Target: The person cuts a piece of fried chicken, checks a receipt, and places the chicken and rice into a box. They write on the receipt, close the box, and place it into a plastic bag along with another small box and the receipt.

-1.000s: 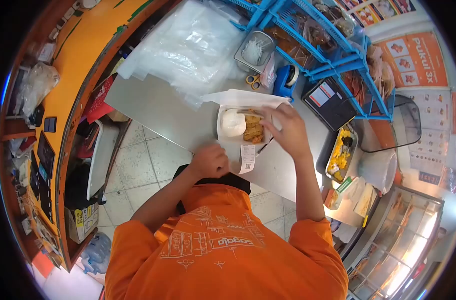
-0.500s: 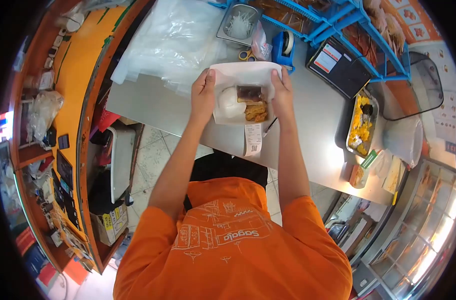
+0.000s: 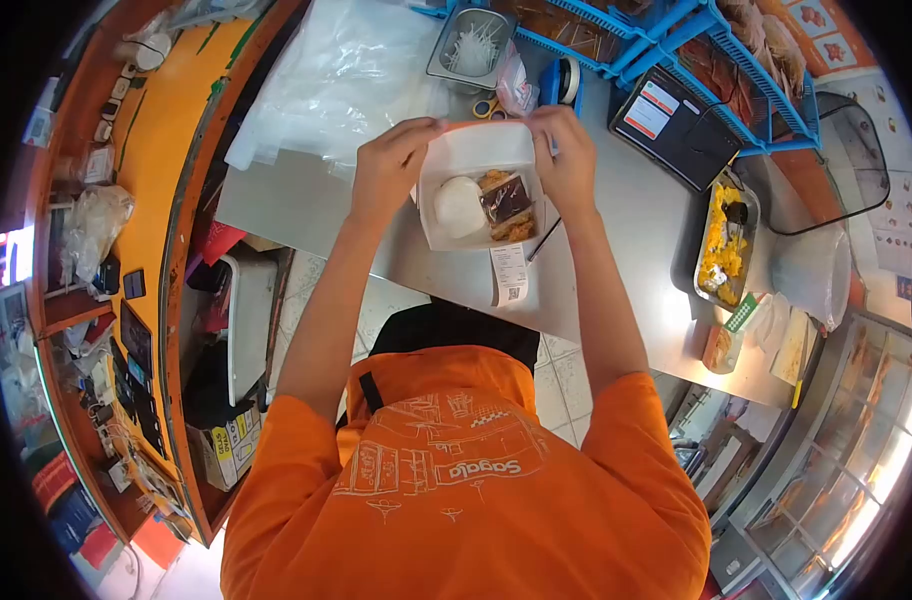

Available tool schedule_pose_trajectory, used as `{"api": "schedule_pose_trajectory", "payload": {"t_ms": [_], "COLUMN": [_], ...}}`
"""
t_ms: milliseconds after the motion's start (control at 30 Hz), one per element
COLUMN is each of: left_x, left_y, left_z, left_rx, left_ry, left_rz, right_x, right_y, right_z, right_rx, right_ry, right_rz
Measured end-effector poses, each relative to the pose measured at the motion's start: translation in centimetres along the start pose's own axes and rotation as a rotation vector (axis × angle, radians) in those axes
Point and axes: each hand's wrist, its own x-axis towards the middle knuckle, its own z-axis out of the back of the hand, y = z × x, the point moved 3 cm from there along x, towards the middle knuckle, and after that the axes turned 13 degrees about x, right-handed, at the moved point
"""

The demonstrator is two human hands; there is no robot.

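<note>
An open white paper food box [image 3: 438, 232] sits at the near side of the metal counter. Inside are a round white item [image 3: 460, 207], a dark sachet [image 3: 506, 201] and brown fried pieces [image 3: 513, 228]. My left hand [image 3: 391, 168] pinches the far left corner of the raised lid. The far right corner of the lid is between the closed fingers of my right hand [image 3: 566, 160]. A printed receipt [image 3: 510, 275] with a square code lies at the near edge of the box, beside a dark pen [image 3: 545, 240].
Clear plastic bags [image 3: 326, 80] lie at the back left. Behind the box are a metal tin [image 3: 471, 48], scissors [image 3: 489, 107] and a blue tape dispenser [image 3: 564, 85]. A tablet [image 3: 676, 125], blue racks [image 3: 666, 45] and a tray of yellow items [image 3: 724, 245] are at the right.
Both hands have shifted from the box's sides to the lid's far corners. The lid stands more upright, and the sachet and white item lie differently in the box.
</note>
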Motion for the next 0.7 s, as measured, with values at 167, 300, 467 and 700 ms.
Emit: {"api": "schedule_pose_trajectory", "payload": {"t_ms": [167,300,467,700], "left_x": [0.1,0.0,-6.0,-10.2], "left_y": [-0.6,-2.0,-0.4,0.3], "left_z": [0.4,0.6,1.8,-0.6], "left_rx": [0.022,0.052,0.206,0.247], "left_ry": [0.019,0.099,-0.006,0.206], "left_rz": [-0.054,0.23,0.405,0.52], "right_x": [0.4,0.3,-4.2,-9.2], "right_y": [0.8,1.4,-0.6,-1.3], "right_z": [0.3,0.9,3.8,1.8], "right_rx": [0.032,-0.079,-0.222,-0.316], "right_ry": [0.126,0.181,0.223,0.243], "right_rz": [0.09,-0.178,-0.252,-0.436]}}
